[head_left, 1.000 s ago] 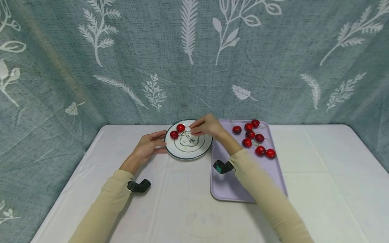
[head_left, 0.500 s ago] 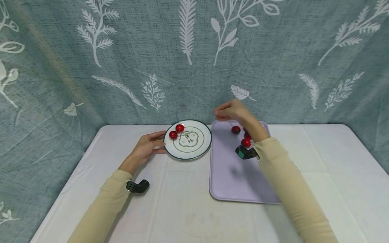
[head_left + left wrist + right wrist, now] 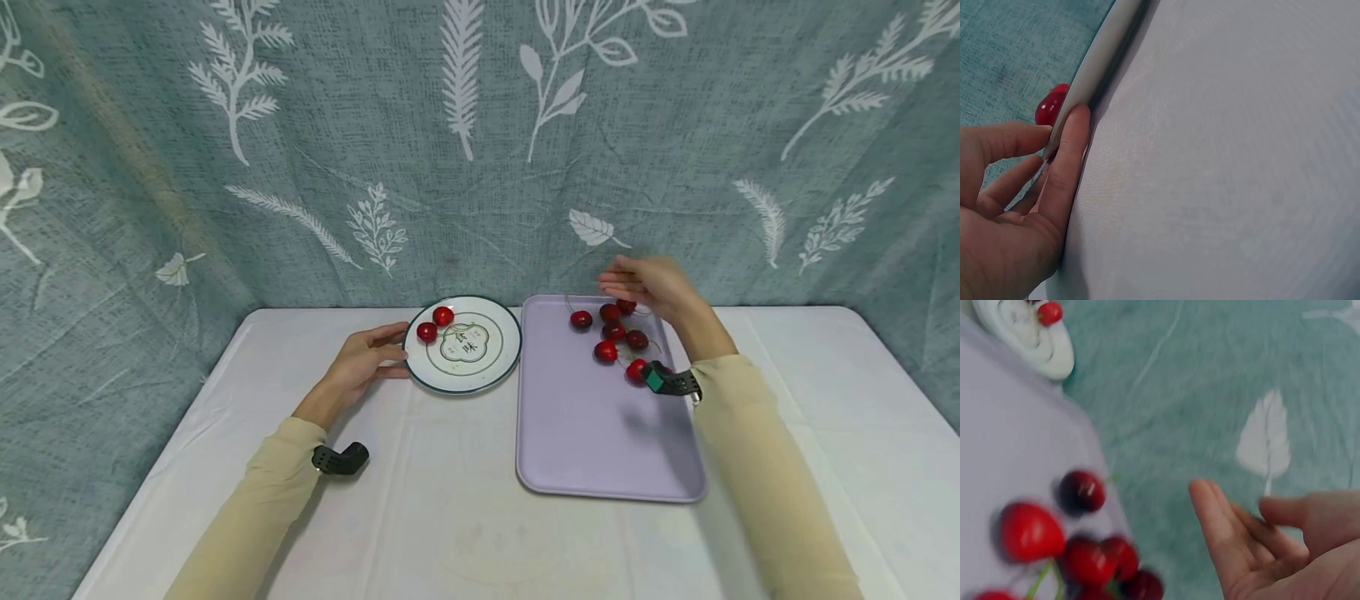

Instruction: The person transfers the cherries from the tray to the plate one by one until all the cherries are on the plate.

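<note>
A white plate [image 3: 491, 371] with a dark rim and printed characters carries two red cherries [image 3: 427, 332] near its left side. My left hand [image 3: 358, 364] is at the plate's left edge; in the left wrist view, its fingers [image 3: 1072, 140] lie on both sides of the rim, pinching it. Right of the plate, a lilac tray [image 3: 592, 442] bears several stemmed red cherries [image 3: 606, 352] in its far half. Over the tray's far right corner, my right hand [image 3: 651, 283] hovers with fingers extended and nothing in them. Its forearm and wrist camera partly cover the nearest cherries.
A white cloth [image 3: 450, 500] covers the table. Behind it hangs a grey-green curtain [image 3: 420, 225] with white leaf prints, close to the far edges of plate and tray. Black wrist cameras [image 3: 341, 458] stick out from both wrists.
My right hand has moved from above the plate rightward to the tray's far right corner, its fingers spreading from a pinched pose. The left hand and the plate have stayed in place.
</note>
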Demonstrator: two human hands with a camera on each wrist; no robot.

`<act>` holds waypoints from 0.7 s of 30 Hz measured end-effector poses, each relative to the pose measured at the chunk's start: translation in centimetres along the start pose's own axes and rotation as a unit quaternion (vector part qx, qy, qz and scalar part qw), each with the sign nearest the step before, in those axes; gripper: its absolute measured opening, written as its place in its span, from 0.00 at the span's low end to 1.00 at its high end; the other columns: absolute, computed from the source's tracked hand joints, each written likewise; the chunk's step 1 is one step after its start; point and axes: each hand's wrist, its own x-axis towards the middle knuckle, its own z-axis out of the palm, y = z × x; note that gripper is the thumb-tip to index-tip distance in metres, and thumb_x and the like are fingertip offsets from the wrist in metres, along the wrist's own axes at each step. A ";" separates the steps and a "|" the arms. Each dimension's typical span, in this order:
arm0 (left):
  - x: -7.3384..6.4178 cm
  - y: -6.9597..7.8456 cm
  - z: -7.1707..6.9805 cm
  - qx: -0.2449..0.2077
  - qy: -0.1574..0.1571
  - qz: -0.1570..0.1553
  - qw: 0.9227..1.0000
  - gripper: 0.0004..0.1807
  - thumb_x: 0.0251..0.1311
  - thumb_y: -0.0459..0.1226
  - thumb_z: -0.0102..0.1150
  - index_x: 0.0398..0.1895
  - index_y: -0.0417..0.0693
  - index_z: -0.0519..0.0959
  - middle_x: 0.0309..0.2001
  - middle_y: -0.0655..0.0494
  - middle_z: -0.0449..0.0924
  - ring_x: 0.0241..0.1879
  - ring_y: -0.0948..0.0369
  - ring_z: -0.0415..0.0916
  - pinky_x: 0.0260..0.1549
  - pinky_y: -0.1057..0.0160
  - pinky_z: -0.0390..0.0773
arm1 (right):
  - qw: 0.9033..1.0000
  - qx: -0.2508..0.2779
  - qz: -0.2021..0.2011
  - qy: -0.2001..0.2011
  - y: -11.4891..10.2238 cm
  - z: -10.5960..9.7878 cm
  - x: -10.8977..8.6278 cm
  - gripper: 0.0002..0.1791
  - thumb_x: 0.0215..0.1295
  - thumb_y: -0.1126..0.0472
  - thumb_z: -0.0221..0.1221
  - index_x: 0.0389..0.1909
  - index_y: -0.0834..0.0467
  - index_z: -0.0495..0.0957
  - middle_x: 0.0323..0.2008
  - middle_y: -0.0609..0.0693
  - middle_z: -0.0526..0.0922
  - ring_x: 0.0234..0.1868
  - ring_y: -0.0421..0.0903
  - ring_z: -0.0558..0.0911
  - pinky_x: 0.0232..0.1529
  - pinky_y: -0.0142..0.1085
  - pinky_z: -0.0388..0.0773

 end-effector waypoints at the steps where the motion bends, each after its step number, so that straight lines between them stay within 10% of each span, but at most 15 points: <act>1: 0.0 0.0 0.0 0.000 0.002 -0.002 1.000 0.34 0.63 0.22 0.49 0.74 0.38 0.59 0.73 0.39 0.56 0.51 0.56 0.75 0.41 0.63 0.86 | 1.000 0.020 0.010 0.008 0.3 -0.6 -0.1 0.30 0.78 0.58 0.43 0.70 0.75 0.54 0.30 0.49 0.86 0.34 0.40 0.86 0.52 0.34 0.81; 10: 0.0 0.1 0.0 0.000 0.011 0.000 1.000 0.34 0.62 0.22 0.50 0.73 0.39 0.60 0.72 0.40 0.58 0.49 0.57 0.76 0.40 0.62 0.86 | 0.993 0.066 0.080 0.047 2.6 -4.1 -1.3 0.35 0.78 0.48 0.34 0.75 0.69 0.45 0.56 0.58 0.78 0.40 0.43 0.86 0.65 0.41 0.69; 17: 0.0 -0.1 -0.1 -0.003 0.016 0.007 1.000 0.34 0.61 0.22 0.51 0.73 0.37 0.61 0.71 0.39 0.60 0.42 0.62 0.78 0.38 0.63 0.86 | 0.993 0.012 0.101 0.051 3.6 -4.2 -1.8 0.35 0.78 0.47 0.35 0.75 0.68 0.48 0.41 0.54 0.83 0.37 0.42 0.86 0.57 0.38 0.78; 21: -0.1 -0.2 0.0 -0.002 0.012 0.007 1.000 0.33 0.62 0.22 0.51 0.72 0.37 0.61 0.71 0.39 0.59 0.44 0.61 0.77 0.39 0.63 0.86 | 0.994 -0.008 0.094 0.049 4.3 -4.5 -1.8 0.36 0.78 0.48 0.37 0.74 0.71 0.48 0.52 0.63 0.79 0.36 0.41 0.85 0.54 0.36 0.81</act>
